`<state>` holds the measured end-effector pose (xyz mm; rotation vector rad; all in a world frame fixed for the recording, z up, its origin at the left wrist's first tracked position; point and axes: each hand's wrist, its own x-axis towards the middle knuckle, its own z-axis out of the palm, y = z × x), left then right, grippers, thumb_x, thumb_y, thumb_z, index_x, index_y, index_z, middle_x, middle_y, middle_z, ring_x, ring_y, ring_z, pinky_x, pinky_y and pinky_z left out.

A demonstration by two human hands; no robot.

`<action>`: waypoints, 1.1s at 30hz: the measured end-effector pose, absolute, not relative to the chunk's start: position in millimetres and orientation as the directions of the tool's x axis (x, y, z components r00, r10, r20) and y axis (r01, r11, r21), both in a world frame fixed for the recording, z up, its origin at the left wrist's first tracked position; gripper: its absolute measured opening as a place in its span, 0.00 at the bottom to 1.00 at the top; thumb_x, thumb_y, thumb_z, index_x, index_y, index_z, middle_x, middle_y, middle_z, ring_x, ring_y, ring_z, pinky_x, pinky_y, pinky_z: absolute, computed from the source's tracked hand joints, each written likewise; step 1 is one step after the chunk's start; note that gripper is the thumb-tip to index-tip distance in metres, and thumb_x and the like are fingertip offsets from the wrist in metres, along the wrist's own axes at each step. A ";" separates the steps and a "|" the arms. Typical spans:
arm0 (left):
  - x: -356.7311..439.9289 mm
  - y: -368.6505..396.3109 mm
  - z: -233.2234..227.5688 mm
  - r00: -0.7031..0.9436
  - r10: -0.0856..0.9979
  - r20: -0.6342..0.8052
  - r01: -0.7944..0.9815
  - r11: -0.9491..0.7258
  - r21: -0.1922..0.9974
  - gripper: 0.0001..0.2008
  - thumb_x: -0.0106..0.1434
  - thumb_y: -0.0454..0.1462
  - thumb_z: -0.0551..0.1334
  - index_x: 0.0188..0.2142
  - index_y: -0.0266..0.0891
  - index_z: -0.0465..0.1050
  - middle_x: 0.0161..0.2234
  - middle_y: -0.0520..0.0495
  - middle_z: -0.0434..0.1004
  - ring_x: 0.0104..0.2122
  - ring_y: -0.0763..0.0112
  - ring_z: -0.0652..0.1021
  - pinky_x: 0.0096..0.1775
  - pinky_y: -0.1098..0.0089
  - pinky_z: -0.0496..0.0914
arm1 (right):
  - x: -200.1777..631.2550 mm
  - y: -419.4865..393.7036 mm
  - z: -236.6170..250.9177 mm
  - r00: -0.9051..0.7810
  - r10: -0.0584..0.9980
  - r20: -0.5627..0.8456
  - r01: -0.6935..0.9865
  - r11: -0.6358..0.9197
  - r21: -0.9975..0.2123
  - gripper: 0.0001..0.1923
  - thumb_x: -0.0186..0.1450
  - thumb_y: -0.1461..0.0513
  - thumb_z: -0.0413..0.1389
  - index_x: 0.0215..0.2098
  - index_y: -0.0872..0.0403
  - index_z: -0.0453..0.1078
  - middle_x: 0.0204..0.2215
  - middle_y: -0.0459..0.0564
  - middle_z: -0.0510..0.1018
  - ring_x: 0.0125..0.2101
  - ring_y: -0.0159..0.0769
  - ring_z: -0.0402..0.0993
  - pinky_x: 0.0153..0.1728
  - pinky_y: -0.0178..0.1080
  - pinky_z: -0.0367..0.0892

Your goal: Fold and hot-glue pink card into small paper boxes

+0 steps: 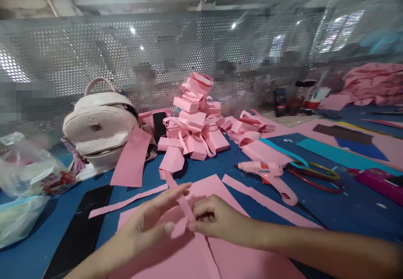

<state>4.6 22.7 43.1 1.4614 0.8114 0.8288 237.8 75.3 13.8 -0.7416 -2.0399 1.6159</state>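
Risk noted: the pink paper strip (184, 211) is thin and limp, and it is held only at its near end, so a pull from either hand could tear it or crease it off-line; the cause would be the two hands drawing apart while both pinch the same short stretch. A second risk is that the strip's free length, which runs away from the hands toward the pile of folded pink boxes (197, 119), drags against the pink sheets (217, 253) beneath and twists. The glue gun (270, 176) lies on the blue bench (346, 211) to the right of that pile, nozzle pointing left, well apart from the hands; whether it is hot cannot be told, but a sleeve or strip swept that way could catch it. Position: the left hand (147, 224) has its thumb and forefinger closed on the strip from the left, remaining fingers stretched out above it. The right hand (217, 220) is curled, its fingertips together on the strip's near end, touching the left hand's thumb. The strip lies between the two hands, in front of the pile, just above the sheets. A white backpack (100, 127) stands left of the pile, and coloured rings (317, 176) lie to the right of it, just beyond the glue gun.
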 end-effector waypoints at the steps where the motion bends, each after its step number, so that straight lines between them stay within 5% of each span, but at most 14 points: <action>1: 3.9 24.5 42.7 0.451 0.890 0.064 -0.005 -0.069 0.998 0.27 0.67 0.48 0.65 0.64 0.57 0.67 0.70 0.51 0.59 0.69 0.55 0.58 0.67 0.57 0.57 | 237.8 74.1 15.1 -0.763 0.647 0.005 0.148 0.183 -0.972 0.13 0.64 0.55 0.62 0.31 0.58 0.80 0.22 0.44 0.73 0.23 0.29 0.66 0.24 0.32 0.56; 5: -1.5 33.7 40.4 0.077 0.995 0.058 0.025 -0.060 0.998 0.20 0.66 0.46 0.67 0.57 0.49 0.77 0.61 0.46 0.74 0.65 0.53 0.67 0.64 0.59 0.63 | 238.0 70.0 22.3 -0.758 0.652 -0.028 0.145 0.126 -0.981 0.18 0.68 0.53 0.57 0.33 0.58 0.81 0.29 0.51 0.80 0.31 0.35 0.76 0.31 0.33 0.67; 10: -7.3 43.4 36.7 -0.192 0.980 -0.052 -0.058 0.042 0.997 0.24 0.57 0.49 0.73 0.46 0.35 0.82 0.48 0.38 0.84 0.52 0.48 0.80 0.57 0.55 0.72 | 239.2 73.1 23.0 -0.762 0.647 -0.003 0.119 0.136 -0.983 0.24 0.68 0.48 0.56 0.24 0.57 0.74 0.31 0.48 0.69 0.26 0.29 0.69 0.19 0.29 0.61; 14: -5.6 45.2 37.0 -0.183 0.983 -0.022 -0.110 0.002 0.994 0.45 0.56 0.46 0.74 0.67 0.34 0.60 0.36 0.41 0.87 0.49 0.52 0.83 0.49 0.58 0.78 | 240.2 75.3 19.6 -0.700 0.678 0.222 -0.079 0.236 -0.969 0.26 0.70 0.50 0.55 0.19 0.56 0.64 0.44 0.54 0.68 0.45 0.39 0.70 0.35 0.35 0.69; 16: -2.3 44.0 36.6 -0.155 0.988 -0.020 -0.097 0.005 0.995 0.50 0.55 0.44 0.75 0.70 0.33 0.53 0.31 0.43 0.87 0.42 0.55 0.85 0.43 0.61 0.80 | 241.3 73.8 19.5 -0.663 0.677 0.320 -0.129 0.318 -0.939 0.25 0.70 0.54 0.56 0.18 0.55 0.59 0.46 0.53 0.70 0.48 0.40 0.68 0.46 0.40 0.67; 19: 3.6 41.0 33.8 -0.074 0.997 -0.007 -0.012 0.006 1.000 0.33 0.56 0.45 0.73 0.59 0.36 0.71 0.34 0.43 0.87 0.25 0.67 0.83 0.31 0.70 0.77 | 243.3 71.4 20.4 -0.664 0.665 0.342 -0.148 0.331 -0.932 0.23 0.68 0.59 0.57 0.18 0.55 0.56 0.40 0.51 0.72 0.38 0.35 0.70 0.40 0.39 0.66; 22: 8.0 37.3 31.1 0.018 1.000 -0.022 0.079 0.020 0.997 0.16 0.59 0.45 0.71 0.39 0.35 0.83 0.28 0.45 0.85 0.21 0.71 0.80 0.27 0.73 0.72 | 244.9 73.3 20.4 -0.649 0.704 0.289 -0.134 0.268 -0.954 0.20 0.66 0.61 0.57 0.17 0.55 0.60 0.36 0.50 0.72 0.35 0.33 0.69 0.33 0.36 0.63; 26: 9.6 33.7 30.2 0.068 0.995 -0.079 0.080 0.073 0.994 0.16 0.60 0.48 0.70 0.34 0.37 0.84 0.24 0.47 0.82 0.21 0.72 0.78 0.29 0.74 0.72 | 245.3 80.5 18.4 -0.577 0.783 0.233 -0.157 0.173 -0.972 0.21 0.66 0.58 0.58 0.17 0.55 0.62 0.38 0.51 0.73 0.37 0.35 0.69 0.31 0.35 0.62; 29: 8.2 34.4 29.9 0.080 0.994 -0.076 0.005 0.076 0.997 0.15 0.59 0.49 0.71 0.35 0.40 0.84 0.24 0.48 0.82 0.26 0.71 0.81 0.35 0.73 0.75 | 244.6 84.5 15.7 -0.536 0.831 0.147 -0.153 0.075 -0.985 0.23 0.63 0.58 0.59 0.15 0.52 0.56 0.26 0.50 0.69 0.41 0.40 0.69 0.25 0.34 0.56; 33: 5.4 37.7 28.8 0.091 0.993 -0.079 -0.085 0.087 0.993 0.13 0.52 0.43 0.77 0.36 0.42 0.85 0.43 0.45 0.84 0.34 0.66 0.84 0.39 0.71 0.78 | 244.4 87.1 12.1 -0.505 0.858 0.089 -0.192 -0.011 -0.981 0.25 0.63 0.58 0.60 0.15 0.50 0.52 0.20 0.49 0.64 0.47 0.43 0.66 0.25 0.34 0.54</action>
